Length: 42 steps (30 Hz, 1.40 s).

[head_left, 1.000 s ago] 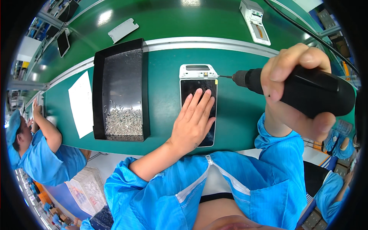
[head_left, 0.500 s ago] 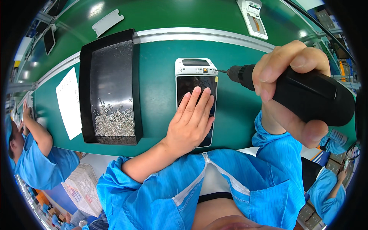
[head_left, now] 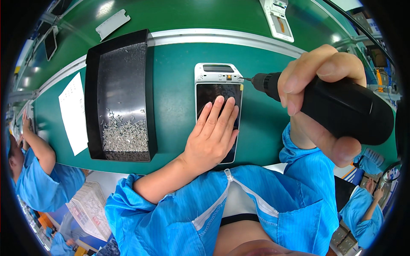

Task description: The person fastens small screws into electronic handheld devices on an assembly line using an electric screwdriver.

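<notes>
A white handheld device with a dark screen lies on the green mat, its slotted head end pointing away from me. My left hand rests flat across the screen, fingers stretched out. In my right hand is a black electric screwdriver, wrapped by the fingers and held sideways. Its thin bit reaches the right edge of the device's head, beside a small orange part. Whether the bit sits in a screw is too small to tell.
Left of the device stands a black tray with many small silver screws at its near end. A white paper sheet lies beyond it. Farther back are a white panel and another white device housing. Co-workers in blue sit at both sides.
The view has shifted slightly, so the tray and paper appear a little farther left. My hands, the device and the electric screwdriver keep nearly the same positions relative to each other.
</notes>
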Available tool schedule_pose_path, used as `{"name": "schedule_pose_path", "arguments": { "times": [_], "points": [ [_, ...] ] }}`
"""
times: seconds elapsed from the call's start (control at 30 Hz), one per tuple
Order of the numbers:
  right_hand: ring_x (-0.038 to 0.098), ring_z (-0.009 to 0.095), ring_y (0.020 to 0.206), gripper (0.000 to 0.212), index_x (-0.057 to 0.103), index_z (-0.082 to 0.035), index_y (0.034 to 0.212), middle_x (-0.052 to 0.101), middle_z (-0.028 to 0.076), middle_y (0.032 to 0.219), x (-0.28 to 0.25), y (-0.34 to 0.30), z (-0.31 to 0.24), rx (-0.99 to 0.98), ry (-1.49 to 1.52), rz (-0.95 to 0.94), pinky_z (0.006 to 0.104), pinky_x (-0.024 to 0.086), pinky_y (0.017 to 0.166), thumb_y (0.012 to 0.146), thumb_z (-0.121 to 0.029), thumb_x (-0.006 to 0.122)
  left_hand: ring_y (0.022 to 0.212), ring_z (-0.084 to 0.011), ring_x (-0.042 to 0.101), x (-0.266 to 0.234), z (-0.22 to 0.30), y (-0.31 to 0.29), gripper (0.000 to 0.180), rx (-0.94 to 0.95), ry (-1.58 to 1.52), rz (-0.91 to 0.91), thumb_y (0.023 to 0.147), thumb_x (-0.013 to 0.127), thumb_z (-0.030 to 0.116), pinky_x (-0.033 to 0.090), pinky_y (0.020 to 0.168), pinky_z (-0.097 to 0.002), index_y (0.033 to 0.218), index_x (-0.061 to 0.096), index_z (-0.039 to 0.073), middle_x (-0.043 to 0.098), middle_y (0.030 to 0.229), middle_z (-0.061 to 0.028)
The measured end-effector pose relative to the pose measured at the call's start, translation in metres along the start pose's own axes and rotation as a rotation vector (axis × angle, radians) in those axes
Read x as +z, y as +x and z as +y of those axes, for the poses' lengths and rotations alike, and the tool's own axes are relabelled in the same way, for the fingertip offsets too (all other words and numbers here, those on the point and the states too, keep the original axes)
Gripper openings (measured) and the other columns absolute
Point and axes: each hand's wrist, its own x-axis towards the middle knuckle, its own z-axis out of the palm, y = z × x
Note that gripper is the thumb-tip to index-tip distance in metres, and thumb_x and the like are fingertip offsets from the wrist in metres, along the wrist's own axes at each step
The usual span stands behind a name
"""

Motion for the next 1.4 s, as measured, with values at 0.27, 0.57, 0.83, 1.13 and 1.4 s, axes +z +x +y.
{"name": "schedule_pose_path", "arguments": {
  "times": [0.27,0.57,0.83,1.13,1.4],
  "points": [
    [0.051,0.013,0.056,0.075,0.041,0.001,0.1,0.051,0.016,0.086,0.006,0.002,0.001,0.033,0.015,0.059,0.0213,0.043,0.049,0.062,-0.057,0.069,0.118,-0.0335,0.038,0.0,-0.001,0.0,0.041,0.011,-0.002,0.006,0.077,0.053,0.018,0.032,0.098,-0.0412,0.11,0.052,-0.008,0.043,0.123,-0.0197],
    [0.05,0.012,0.052,0.068,0.043,-0.002,0.09,0.051,0.013,0.08,0.019,0.019,-0.002,0.109,-0.002,0.133,0.0218,0.042,0.047,0.058,-0.054,0.073,0.117,-0.0333,0.04,0.001,0.0,0.001,0.041,-0.004,-0.042,0.01,0.075,0.056,0.015,0.032,0.097,-0.0417,0.109,0.053,-0.007,0.045,0.122,-0.0193],
    [0.051,0.012,0.052,0.064,0.044,-0.004,0.087,0.052,0.011,0.078,0.005,0.027,-0.001,0.238,-0.085,-0.16,0.0219,0.042,0.048,0.057,-0.051,0.075,0.117,-0.0332,0.04,0.002,-0.002,-0.002,0.043,-0.011,-0.068,0.017,0.072,0.059,0.015,0.032,0.097,-0.0426,0.109,0.053,-0.007,0.046,0.121,-0.0182],
    [0.05,0.013,0.049,0.075,0.044,0.003,0.097,0.054,0.014,0.077,-0.003,0.016,-0.004,0.232,-0.094,-0.155,0.0229,0.042,0.044,0.058,-0.055,0.073,0.118,-0.0317,0.038,0.0,-0.005,-0.006,0.047,-0.044,-0.133,0.044,0.07,0.061,0.013,0.03,0.097,-0.0433,0.112,0.051,-0.003,0.045,0.122,-0.0169],
    [0.046,0.011,0.052,0.082,0.033,0.012,0.121,0.053,0.022,0.094,-0.034,-0.007,-0.081,-0.236,0.074,0.286,0.0227,0.037,0.047,0.07,-0.048,0.055,0.085,-0.0234,0.052,-0.008,-0.002,-0.01,0.045,-0.785,-0.731,0.227,0.078,0.062,0.015,0.043,0.072,-0.0313,0.112,0.038,-0.002,0.047,0.101,-0.0193]
  ]
}}
